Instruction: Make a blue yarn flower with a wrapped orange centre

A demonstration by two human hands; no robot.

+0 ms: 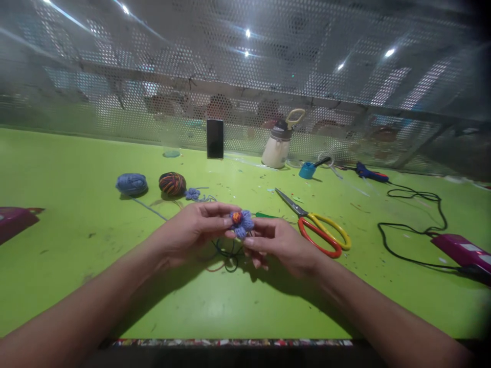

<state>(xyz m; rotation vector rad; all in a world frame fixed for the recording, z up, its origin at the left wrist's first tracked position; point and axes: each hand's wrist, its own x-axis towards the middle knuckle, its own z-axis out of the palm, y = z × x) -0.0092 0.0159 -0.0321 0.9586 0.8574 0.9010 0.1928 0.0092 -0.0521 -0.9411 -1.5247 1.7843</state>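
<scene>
A crocheted flower (242, 225) with blue-violet petals and an orange centre is held up over the table between my two hands. My left hand (199, 225) pinches its left side, the thumb close to the orange centre. On the other side, my right hand (278, 243) grips the petals between thumb and fingers. Dark yarn strands (229, 251) hang or lie in loops beneath the flower. A green stick-like tool (265, 215), partly hidden, lies just behind my right hand. Behind my left hand are a second small blue flower (192, 193), a multicoloured yarn ball (172, 184) and a blue yarn skein (131, 183).
Large scissors (318, 225) with red and yellow handles lie right of my right hand. Farther back stand a phone (215, 139), a bottle (276, 148) and a blue tape roll (307, 170). A glue gun (371, 173) and a corded magenta power strip (462, 251) sit at right; perforated mesh rises behind.
</scene>
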